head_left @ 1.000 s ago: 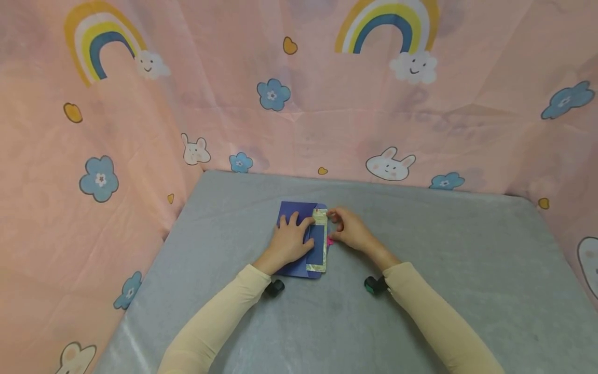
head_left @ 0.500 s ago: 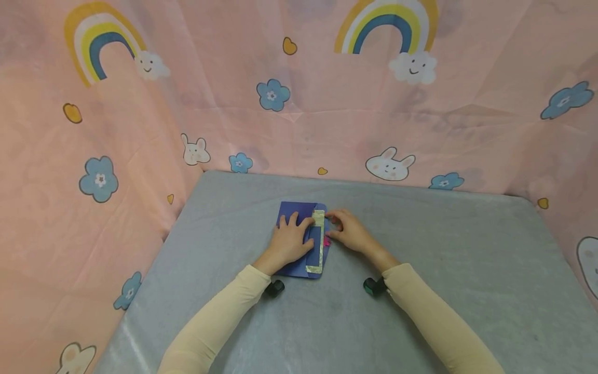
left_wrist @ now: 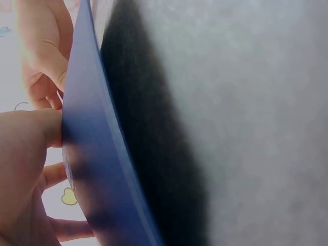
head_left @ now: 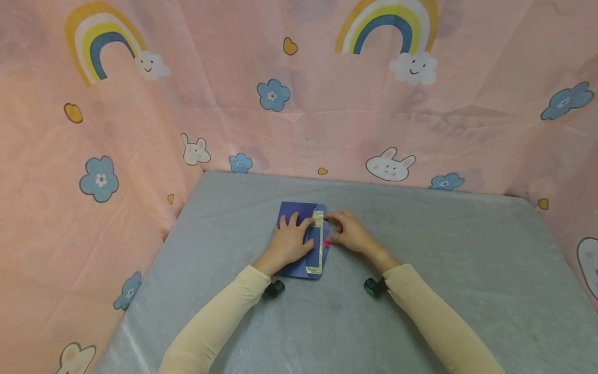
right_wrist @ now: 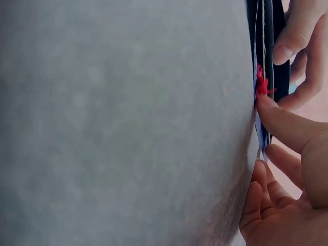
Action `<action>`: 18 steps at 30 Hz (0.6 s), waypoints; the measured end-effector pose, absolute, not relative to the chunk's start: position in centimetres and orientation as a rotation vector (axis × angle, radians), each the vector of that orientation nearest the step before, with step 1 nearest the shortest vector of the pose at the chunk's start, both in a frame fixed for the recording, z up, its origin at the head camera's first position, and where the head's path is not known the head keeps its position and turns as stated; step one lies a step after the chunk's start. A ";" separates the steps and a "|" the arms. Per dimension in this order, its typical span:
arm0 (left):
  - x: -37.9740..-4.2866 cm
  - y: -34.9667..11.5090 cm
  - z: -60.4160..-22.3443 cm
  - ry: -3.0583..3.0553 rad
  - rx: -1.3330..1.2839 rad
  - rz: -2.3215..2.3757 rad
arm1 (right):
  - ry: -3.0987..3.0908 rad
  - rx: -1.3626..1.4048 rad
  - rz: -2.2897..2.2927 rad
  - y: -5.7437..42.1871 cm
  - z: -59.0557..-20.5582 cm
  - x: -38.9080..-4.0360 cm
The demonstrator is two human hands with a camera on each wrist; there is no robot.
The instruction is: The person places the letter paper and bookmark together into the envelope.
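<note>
A blue paper envelope point(head_left: 296, 209) lies on the table with its flap spread to the right. From its pocket sticks a blue card with a gold foil border point(head_left: 317, 218). My left hand point(head_left: 288, 243) rests on the envelope with fingers spread. At the card's right side, the thumb and index finger of my right hand point(head_left: 353, 232) touch the edge, set apart from each other. Close to that thumb is a small tuft of pink-red threads point(right_wrist: 263, 82). The left wrist view has the envelope point(left_wrist: 95, 123) edge-on, slightly raised, and hides much of the card.
Grey cloth covers the table point(head_left: 448, 270). A pink printed curtain point(head_left: 308, 124) hangs behind and at the sides. Black wrist cameras are strapped under both sleeves, one of them the right camera point(head_left: 375, 285).
The gold-bordered card has slid a little left into the envelope, and more of the flap and pink threads shows. My right hand has shifted slightly left; my left hand has stayed still.
</note>
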State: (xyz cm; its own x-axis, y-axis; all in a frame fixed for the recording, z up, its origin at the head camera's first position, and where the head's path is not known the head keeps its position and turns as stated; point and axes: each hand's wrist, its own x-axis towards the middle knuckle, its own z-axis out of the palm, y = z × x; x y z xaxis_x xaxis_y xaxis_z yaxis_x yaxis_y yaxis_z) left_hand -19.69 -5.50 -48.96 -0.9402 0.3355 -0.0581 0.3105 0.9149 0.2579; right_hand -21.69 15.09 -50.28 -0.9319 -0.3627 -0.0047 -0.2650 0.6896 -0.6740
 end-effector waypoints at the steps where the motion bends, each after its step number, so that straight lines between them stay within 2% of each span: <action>1: -19.7 -5.5 -49.0 2.975 0.504 0.376 | 2.756 -0.511 -1.064 15.1 -50.3 -21.7; 18: -19.7 -5.5 -49.0 2.993 0.518 0.352 | 2.768 -0.494 -1.001 14.5 -50.3 -21.4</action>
State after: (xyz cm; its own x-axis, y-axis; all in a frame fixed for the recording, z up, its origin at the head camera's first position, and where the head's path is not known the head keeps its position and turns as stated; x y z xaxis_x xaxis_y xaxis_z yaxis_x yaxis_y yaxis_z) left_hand -19.74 -5.46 -48.97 -0.9393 0.3404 -0.0427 0.3212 0.9163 0.2391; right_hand -21.38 14.46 -50.34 -0.9334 -0.3573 -0.0343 -0.2527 0.7219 -0.6442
